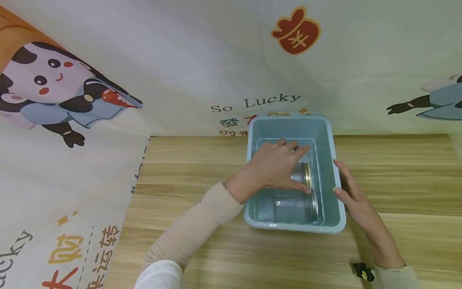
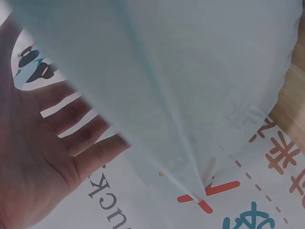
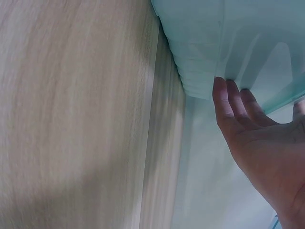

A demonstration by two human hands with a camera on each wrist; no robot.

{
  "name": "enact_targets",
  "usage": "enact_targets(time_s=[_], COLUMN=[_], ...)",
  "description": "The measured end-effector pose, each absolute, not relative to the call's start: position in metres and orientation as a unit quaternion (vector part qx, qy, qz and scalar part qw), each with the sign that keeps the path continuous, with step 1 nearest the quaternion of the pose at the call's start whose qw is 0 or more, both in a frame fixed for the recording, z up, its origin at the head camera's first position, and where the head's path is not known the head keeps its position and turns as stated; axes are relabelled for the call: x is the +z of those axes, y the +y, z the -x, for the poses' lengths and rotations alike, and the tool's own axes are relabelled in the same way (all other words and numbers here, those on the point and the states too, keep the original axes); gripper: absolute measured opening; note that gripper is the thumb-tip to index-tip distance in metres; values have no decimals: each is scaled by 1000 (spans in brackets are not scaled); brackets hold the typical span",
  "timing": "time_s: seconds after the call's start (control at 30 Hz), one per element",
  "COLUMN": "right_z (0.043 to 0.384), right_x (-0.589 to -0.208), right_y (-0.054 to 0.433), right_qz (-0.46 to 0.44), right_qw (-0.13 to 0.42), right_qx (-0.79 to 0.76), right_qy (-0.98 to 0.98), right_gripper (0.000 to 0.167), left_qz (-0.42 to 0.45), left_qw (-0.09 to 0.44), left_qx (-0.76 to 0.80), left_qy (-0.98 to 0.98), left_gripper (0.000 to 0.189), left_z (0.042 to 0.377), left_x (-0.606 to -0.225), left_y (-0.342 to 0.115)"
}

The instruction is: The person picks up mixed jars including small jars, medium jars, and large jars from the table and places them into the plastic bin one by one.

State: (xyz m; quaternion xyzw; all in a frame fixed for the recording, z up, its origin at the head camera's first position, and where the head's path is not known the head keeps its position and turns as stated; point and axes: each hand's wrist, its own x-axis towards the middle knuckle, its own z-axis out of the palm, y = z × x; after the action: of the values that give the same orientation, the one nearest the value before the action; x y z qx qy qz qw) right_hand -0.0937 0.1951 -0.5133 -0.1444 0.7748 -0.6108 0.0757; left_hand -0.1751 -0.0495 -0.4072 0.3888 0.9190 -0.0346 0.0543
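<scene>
A light blue plastic basin (image 1: 254,226) stands on the wooden table. My left hand (image 1: 276,164) reaches into it, fingers spread above a clear jar with a gold lid (image 1: 307,176). Its thumb lies at the lid's near edge. Nearer me in the basin lies a second clear jar with a silver lid (image 1: 294,208); something clear beyond the gold lid is mostly hidden. Pale blue plastic (image 2: 157,95) covers part of the left wrist view. My right hand (image 1: 355,200) holds the basin's right side, thumb at the rim, fingers (image 3: 255,112) against the outer wall.
A printed cloth with cartoon figures hangs as a wall (image 1: 187,60) right behind the basin and along the left. The wood-grain table (image 1: 180,168) spreads on both sides. A small black object (image 1: 362,272) is beside my right sleeve.
</scene>
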Motion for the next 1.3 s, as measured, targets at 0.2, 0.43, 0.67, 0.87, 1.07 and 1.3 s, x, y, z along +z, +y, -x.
enact_targets(time_s=[0.2, 0.43, 0.67, 0.87, 1.07, 1.3], right_z=[94, 93, 91, 92, 96, 99], right_x=[-514, -516, -514, -511, -507, -507], right_y=[195, 193, 196, 198, 203, 204], right_qz=[142, 130, 120, 138, 172, 198], right_qw=[69, 69, 68, 17, -18, -42], right_qx=[-608, -607, -575, -551, -484, -455], right_qy=[779, 781, 807, 822, 858, 867], right_gripper=[65, 63, 63, 64, 65, 63], left_qz=[-391, -411, -419, -409, -393, -375], left_qw=[40, 6, -18, -22, -24, -24], left_qx=[-26, -12, -9, -9, -13, -4], left_qy=[919, 912, 908, 912, 919, 927], left_gripper=[111, 109, 108, 108, 109, 110], left_z=[176, 176, 178, 178, 177, 174], left_x=[-411, -413, -416, -417, -422, -430], left_y=[-56, -62, -69, -77, -87, -100])
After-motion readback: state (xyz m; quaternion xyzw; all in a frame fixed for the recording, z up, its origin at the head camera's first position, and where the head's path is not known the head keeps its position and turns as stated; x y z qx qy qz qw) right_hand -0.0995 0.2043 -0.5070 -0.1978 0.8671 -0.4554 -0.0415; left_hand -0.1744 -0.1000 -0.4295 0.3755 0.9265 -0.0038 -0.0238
